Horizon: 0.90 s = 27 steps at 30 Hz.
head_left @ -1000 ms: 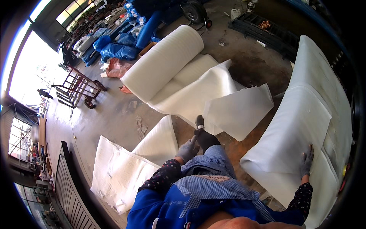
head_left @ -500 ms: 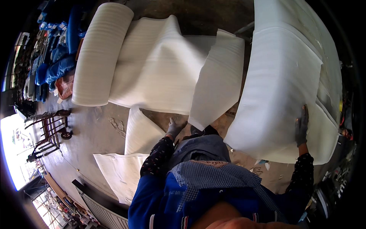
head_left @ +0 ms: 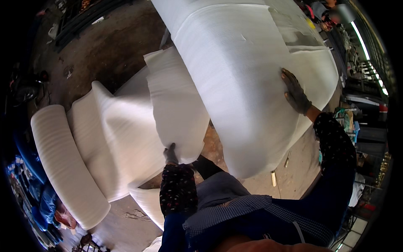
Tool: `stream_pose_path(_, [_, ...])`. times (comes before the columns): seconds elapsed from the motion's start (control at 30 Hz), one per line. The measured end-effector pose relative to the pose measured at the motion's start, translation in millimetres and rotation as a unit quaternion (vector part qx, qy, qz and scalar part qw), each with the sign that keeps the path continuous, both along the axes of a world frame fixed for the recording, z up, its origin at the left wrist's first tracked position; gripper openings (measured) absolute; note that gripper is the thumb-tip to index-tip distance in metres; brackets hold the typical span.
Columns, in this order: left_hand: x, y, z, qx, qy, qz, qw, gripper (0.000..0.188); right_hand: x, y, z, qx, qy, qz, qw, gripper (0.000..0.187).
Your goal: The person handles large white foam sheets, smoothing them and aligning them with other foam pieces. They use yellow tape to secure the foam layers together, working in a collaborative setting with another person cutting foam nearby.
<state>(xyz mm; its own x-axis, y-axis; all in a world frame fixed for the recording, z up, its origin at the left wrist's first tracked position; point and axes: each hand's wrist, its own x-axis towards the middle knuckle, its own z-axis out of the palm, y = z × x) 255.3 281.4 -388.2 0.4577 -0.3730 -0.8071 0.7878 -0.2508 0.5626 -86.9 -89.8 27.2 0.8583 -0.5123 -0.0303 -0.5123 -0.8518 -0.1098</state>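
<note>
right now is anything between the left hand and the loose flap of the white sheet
Nothing visible: the left hand is at the near edge of the loose flap, with no object between them; whether it grips the edge is unclear.

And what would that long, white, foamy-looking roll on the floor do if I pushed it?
The long, white, foamy-looking roll would probably roll, because it's round like a log. The wide, white, rippled sheet that seems to come off it might drag. That sheet looks floppy, since it bends into folds.
</note>
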Motion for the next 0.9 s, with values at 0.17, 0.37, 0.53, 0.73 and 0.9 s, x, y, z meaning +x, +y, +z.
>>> stream_pose_path(0.17, [109.9, 121.7, 101.8, 0.059, -0.170, 0.011, 0.984, 0.037, -10.1, 2.4, 4.6, -0.028, 0.002, -0.005, 1.000, 0.058])
stream_pose_path(0.37, [208.4, 318.2, 161.3, 0.120, -0.222, 0.128, 0.959, 0.064, -18.6, 11.8, 0.0, -0.098, 0.051, -0.036, 0.993, 0.056])
stream_pose_path(0.53, [305.3, 380.0, 258.8, 0.302, -0.379, 0.112, 0.868, 0.065, -21.7, 13.1, -3.4, -0.086, 0.044, -0.053, 0.994, 0.055])
stream_pose_path(0.73, [348.5, 314.2, 269.5, 0.326, -0.421, 0.048, 0.845, 0.067, -25.1, 8.1, -11.4, -0.058, -0.008, -0.044, 0.997, 0.057])
stream_pose_path(0.9, [360.5, 228.9, 263.0, 0.316, -0.432, -0.006, 0.845, 0.068, -25.9, 4.8, -6.7, -0.081, 0.011, -0.028, 0.996, 0.059])
